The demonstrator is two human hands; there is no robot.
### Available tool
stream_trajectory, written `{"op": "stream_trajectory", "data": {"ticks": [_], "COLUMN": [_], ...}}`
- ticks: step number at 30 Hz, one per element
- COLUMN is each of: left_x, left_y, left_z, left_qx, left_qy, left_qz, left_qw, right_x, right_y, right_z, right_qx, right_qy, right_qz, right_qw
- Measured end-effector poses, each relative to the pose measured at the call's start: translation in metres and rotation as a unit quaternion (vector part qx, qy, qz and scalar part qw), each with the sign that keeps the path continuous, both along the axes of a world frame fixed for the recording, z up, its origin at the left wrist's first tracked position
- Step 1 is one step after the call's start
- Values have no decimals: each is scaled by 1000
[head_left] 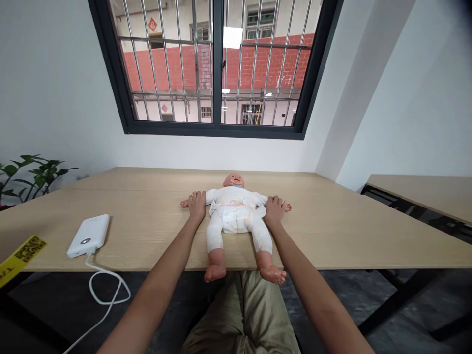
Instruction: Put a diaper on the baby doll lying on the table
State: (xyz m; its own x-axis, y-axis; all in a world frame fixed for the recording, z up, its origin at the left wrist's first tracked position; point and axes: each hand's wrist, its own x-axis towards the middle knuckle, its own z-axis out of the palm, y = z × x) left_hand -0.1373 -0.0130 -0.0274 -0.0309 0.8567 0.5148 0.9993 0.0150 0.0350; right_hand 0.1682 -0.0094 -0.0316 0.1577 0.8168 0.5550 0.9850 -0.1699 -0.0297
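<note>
Here, baby doll (236,214) face-up in white romper, left hand (197,204) & right hand (275,209) fingers flat on its 2 arms.

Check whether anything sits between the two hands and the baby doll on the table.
Nothing visible does. The left hand rests on one doll arm and the right hand on the other. The power bank lies well off to the left.

We count one doll (236,216), two hands, left (197,204) and right (274,209), one power bank (89,235), one cable (106,290), one plant (33,174), two worktops (147,216), one window (217,64).
</note>
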Motion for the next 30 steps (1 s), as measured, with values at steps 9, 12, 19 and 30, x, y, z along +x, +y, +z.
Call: {"op": "stream_trajectory", "data": {"ticks": [9, 12, 19, 30], "left_x": [-5, -5, -3, 1], "left_y": [4, 4, 0, 3], "left_z": [-5, -4, -2, -8], "left_qx": [-25, -29, -19, 6], "left_qy": [-9, -12, -19, -60], "left_qz": [-13, -23, -41, -41], "left_qw": [1000, 999, 999, 997], "right_x": [5, 6, 9, 9], "right_y": [4, 2, -2, 3], "right_z": [-4, -5, -5, -7], "right_qx": [-21, -27, -13, 27], "right_qy": [21, 22, 56, 98], "right_qz": [13, 18, 42, 71], "right_qw": [999, 999, 997, 992]}}
